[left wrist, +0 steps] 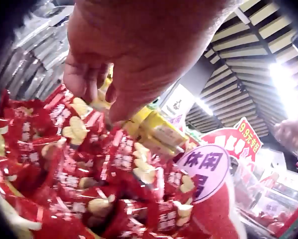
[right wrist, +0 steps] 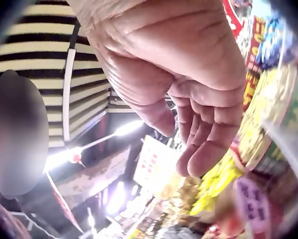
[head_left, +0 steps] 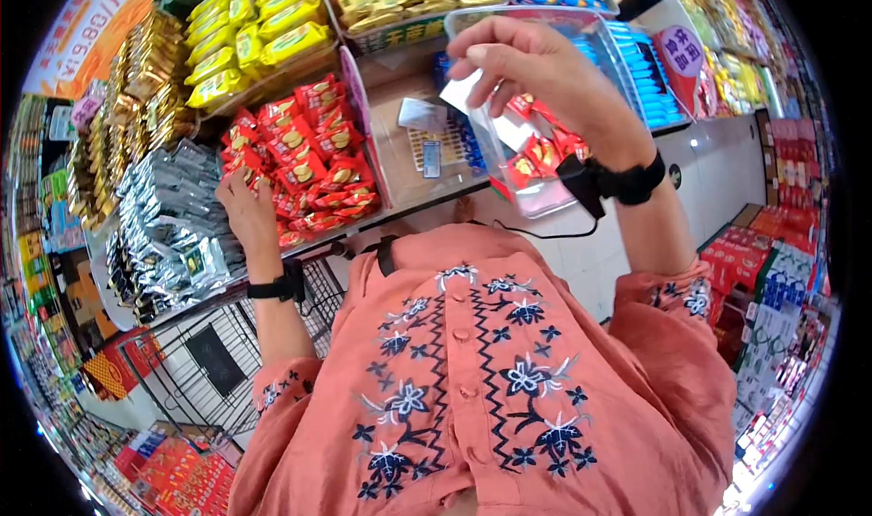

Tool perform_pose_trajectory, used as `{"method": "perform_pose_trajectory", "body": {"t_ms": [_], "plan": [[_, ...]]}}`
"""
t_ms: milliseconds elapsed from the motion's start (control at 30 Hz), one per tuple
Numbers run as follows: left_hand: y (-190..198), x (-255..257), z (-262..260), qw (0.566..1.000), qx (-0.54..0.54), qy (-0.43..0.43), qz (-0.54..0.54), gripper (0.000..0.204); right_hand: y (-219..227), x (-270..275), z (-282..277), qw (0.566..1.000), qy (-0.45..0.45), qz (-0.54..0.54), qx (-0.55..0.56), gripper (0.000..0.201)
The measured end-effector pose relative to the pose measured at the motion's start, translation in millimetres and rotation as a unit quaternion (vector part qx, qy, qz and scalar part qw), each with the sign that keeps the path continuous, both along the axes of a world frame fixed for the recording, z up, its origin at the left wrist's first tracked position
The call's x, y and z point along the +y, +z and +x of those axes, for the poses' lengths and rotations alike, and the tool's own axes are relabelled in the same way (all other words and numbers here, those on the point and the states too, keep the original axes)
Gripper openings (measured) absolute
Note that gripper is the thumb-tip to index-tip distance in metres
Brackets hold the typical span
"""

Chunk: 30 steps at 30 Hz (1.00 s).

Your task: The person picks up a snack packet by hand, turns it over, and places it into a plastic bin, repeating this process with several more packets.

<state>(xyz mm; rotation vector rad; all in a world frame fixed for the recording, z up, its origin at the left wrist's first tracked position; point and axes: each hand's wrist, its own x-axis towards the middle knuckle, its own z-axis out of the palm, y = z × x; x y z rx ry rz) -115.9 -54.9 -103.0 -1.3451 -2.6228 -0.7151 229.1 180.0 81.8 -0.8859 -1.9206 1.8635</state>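
Note:
Red snack packets (head_left: 304,153) fill a bin in the head view, and my left hand (head_left: 250,212) is at their left edge. In the left wrist view the fingers and thumb of that hand (left wrist: 134,50) point down at the red packets (left wrist: 74,164), with a gap between them; whether they touch a packet is unclear. My right hand (head_left: 545,66) hangs over a clear plastic box (head_left: 536,203) holding some red packets (head_left: 545,153). In the right wrist view this hand (right wrist: 179,84) has loosely bent fingers and nothing in its grasp.
Silver packets (head_left: 173,225) lie left of the red ones, yellow packets (head_left: 254,30) behind them. A compartment (head_left: 386,89) with a few small items stands between the red bin and the clear box. A wire cart (head_left: 173,380) is below the shelf's left front; blue packets (head_left: 640,71) lie right.

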Motion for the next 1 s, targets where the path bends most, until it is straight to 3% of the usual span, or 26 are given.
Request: {"method": "perform_pose_trajectory", "body": {"t_ms": [133,200,300,433,533,567,667,700,833,1000], "plan": [[28.6,26.4,33.6,0.995,-0.051,-0.078,0.047,0.033,-40.7,36.9,40.0,0.985,0.055,0.052,-0.156,0.026],[46.9,46.8,61.1,0.988,-0.097,-0.083,0.086,0.031,-63.8,49.6,53.4,0.958,0.123,0.079,-0.247,0.023],[69.0,69.5,100.9,0.967,-0.197,-0.090,0.133,0.032,-94.8,63.6,65.5,0.932,0.133,0.138,-0.307,0.022],[76.2,88.6,141.8,0.936,-0.274,-0.133,0.175,0.027,-137.1,91.7,67.8,0.895,0.125,0.311,-0.293,0.026],[68.2,91.8,153.7,0.946,-0.256,-0.134,0.145,0.027,-134.0,102.2,66.5,0.863,0.156,0.326,-0.352,0.029],[68.3,90.8,160.4,0.935,-0.283,-0.134,0.164,0.028,-150.1,107.9,70.4,0.853,0.136,0.388,-0.321,0.035],[64.6,86.8,168.5,0.936,-0.302,-0.113,0.139,0.030,-159.7,115.1,69.6,0.845,0.159,0.331,-0.388,0.036],[60.5,85.2,168.8,0.937,-0.300,-0.114,0.134,0.029,-157.8,111.6,70.4,0.840,0.154,0.365,-0.371,0.037],[56.9,80.4,171.6,0.936,-0.313,-0.103,0.124,0.029,-160.6,107.1,69.4,0.832,0.153,0.336,-0.415,0.043],[63.8,79.2,183.5,0.916,-0.362,-0.097,0.146,0.023,-170.8,106.4,70.5,0.838,0.162,0.356,-0.379,0.057]]}}
